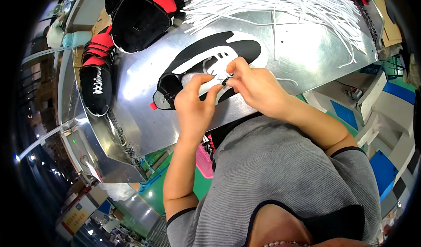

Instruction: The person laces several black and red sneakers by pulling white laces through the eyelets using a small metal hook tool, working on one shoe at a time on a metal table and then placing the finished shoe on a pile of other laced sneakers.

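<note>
A black and white shoe upper (186,59) with a red heel tab lies on the metal tabletop, its toe pointing to the upper right. A white shoelace (287,81) trails out beyond my right hand over the table. At the eyelets, the thumb and forefinger of my left hand (193,104) come together on the lace. Right beside it, my right hand (258,89) pinches the lace too, its fingertips against the upper. My fingers partly hide the lace's path through the eyelets.
A heap of white shoelaces (280,3) spreads along the far side of the metal table (140,135). Black and red shoes (97,87) stand at the left, including a larger black one (142,23) nearer the upper. Blue and white bins (381,172) are at the right.
</note>
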Action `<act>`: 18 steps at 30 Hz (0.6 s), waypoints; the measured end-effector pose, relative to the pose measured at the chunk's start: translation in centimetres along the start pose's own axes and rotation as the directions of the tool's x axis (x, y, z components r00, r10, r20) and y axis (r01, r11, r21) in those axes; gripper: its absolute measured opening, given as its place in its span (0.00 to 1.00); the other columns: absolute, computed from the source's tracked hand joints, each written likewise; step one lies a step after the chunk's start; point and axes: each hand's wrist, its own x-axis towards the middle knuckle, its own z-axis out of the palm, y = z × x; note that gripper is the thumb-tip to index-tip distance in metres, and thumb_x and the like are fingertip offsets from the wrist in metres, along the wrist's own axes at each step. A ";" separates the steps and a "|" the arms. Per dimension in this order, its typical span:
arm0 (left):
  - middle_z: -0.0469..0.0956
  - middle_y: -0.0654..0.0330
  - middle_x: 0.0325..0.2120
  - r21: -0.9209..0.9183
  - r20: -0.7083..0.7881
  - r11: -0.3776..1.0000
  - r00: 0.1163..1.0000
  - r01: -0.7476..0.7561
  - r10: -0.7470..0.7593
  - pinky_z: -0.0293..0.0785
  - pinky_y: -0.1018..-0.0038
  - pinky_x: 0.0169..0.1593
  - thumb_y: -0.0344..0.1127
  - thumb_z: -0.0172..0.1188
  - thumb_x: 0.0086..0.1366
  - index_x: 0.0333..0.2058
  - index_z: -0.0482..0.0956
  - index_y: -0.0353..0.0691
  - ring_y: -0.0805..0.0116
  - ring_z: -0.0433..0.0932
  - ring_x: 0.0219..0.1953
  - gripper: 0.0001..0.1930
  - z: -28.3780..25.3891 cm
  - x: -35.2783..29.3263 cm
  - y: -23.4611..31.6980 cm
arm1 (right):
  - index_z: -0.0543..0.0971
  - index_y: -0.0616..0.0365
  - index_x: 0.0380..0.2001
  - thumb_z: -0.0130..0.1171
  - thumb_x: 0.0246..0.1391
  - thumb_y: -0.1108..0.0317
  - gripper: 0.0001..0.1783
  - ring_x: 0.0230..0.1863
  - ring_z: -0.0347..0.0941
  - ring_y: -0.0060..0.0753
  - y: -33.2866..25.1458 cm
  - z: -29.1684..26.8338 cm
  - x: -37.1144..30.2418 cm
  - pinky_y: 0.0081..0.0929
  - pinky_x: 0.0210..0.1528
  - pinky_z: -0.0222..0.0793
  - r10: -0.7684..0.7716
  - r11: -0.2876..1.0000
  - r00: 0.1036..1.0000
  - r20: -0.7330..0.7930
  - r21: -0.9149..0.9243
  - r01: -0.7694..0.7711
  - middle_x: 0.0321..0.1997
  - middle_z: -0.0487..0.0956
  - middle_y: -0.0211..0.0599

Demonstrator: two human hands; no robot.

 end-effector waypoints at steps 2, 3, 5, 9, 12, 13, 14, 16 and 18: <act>0.80 0.54 0.26 0.019 -0.058 0.986 0.985 -0.163 0.164 0.73 0.65 0.31 0.30 0.69 0.55 0.36 0.79 0.39 0.54 0.80 0.26 0.11 1.3 -0.8 0.0 | 0.66 0.61 0.45 0.55 0.60 0.70 0.14 0.31 0.79 0.54 -0.4 0.6 0.0 0.43 0.34 0.73 -0.001 0.991 1.000 -0.021 -0.135 -0.002 0.27 0.81 0.48; 0.80 0.54 0.26 0.110 -0.094 0.976 0.975 -0.190 0.200 0.72 0.64 0.30 0.29 0.68 0.56 0.36 0.78 0.38 0.53 0.78 0.25 0.10 1.4 -0.5 0.1 | 0.66 0.62 0.46 0.55 0.60 0.69 0.14 0.31 0.79 0.54 -0.6 0.9 0.6 0.44 0.33 0.73 -0.003 0.991 1.000 -0.011 -0.132 0.001 0.27 0.81 0.48; 0.80 0.53 0.27 0.082 -0.077 0.985 0.984 -0.154 0.160 0.72 0.64 0.30 0.28 0.67 0.56 0.35 0.77 0.36 0.53 0.79 0.26 0.09 0.7 -0.1 -0.4 | 0.66 0.62 0.46 0.55 0.59 0.69 0.15 0.30 0.79 0.54 -0.8 1.2 1.6 0.44 0.33 0.72 -0.003 0.991 1.000 0.014 -0.132 0.005 0.26 0.80 0.48; 0.78 0.53 0.27 0.099 -0.118 0.982 0.977 -0.163 0.175 0.72 0.65 0.31 0.27 0.67 0.57 0.34 0.76 0.35 0.53 0.78 0.27 0.09 1.2 -1.6 -0.8 | 0.71 0.57 0.42 0.63 0.55 0.67 0.14 0.25 0.78 0.46 0.8 -3.2 -0.4 0.35 0.30 0.73 -0.148 0.987 0.988 0.044 -0.064 0.151 0.25 0.79 0.40; 0.77 0.53 0.26 0.141 -0.116 0.961 0.960 -0.239 0.256 0.71 0.65 0.30 0.25 0.67 0.57 0.32 0.75 0.36 0.52 0.77 0.26 0.08 1.3 -2.1 -0.7 | 0.75 0.58 0.40 0.65 0.53 0.70 0.12 0.26 0.76 0.36 -1.5 -3.9 1.4 0.27 0.28 0.70 -0.260 0.966 0.966 -0.004 -0.001 0.260 0.28 0.79 0.39; 0.77 0.53 0.25 0.166 -0.103 0.948 0.952 -0.270 0.289 0.71 0.65 0.30 0.24 0.67 0.56 0.32 0.75 0.36 0.53 0.76 0.26 0.09 1.2 -2.1 -0.8 | 0.75 0.58 0.40 0.64 0.53 0.70 0.12 0.27 0.76 0.35 -2.0 -3.3 2.2 0.26 0.27 0.69 -0.433 0.895 0.894 -0.114 0.063 0.442 0.28 0.79 0.40; 0.77 0.54 0.25 0.192 -0.090 0.934 0.943 -0.300 0.321 0.71 0.65 0.30 0.24 0.67 0.55 0.32 0.75 0.36 0.53 0.76 0.26 0.09 1.0 -2.1 -0.9 | 0.76 0.57 0.41 0.60 0.56 0.69 0.10 0.29 0.77 0.39 -3.2 -3.2 2.5 0.30 0.29 0.69 -0.393 0.919 0.918 0.044 0.049 0.391 0.28 0.79 0.41; 0.76 0.56 0.25 0.228 -0.107 0.907 0.917 -0.354 0.385 0.71 0.66 0.30 0.23 0.68 0.52 0.31 0.74 0.37 0.55 0.76 0.26 0.10 0.6 -2.3 -1.1 | 0.78 0.57 0.40 0.56 0.59 0.65 0.10 0.31 0.78 0.47 -3.3 -2.2 4.0 0.36 0.34 0.71 -0.214 0.939 0.929 0.303 -0.200 0.281 0.29 0.80 0.44; 0.76 0.56 0.25 0.213 -0.114 0.895 0.900 -0.392 0.421 0.70 0.66 0.30 0.23 0.68 0.52 0.31 0.74 0.37 0.56 0.75 0.26 0.11 0.3 -2.6 -1.0 | 0.78 0.57 0.40 0.55 0.59 0.64 0.10 0.32 0.78 0.49 -3.4 -2.1 4.1 0.38 0.36 0.71 -0.124 0.920 0.923 0.364 -0.308 0.244 0.30 0.81 0.46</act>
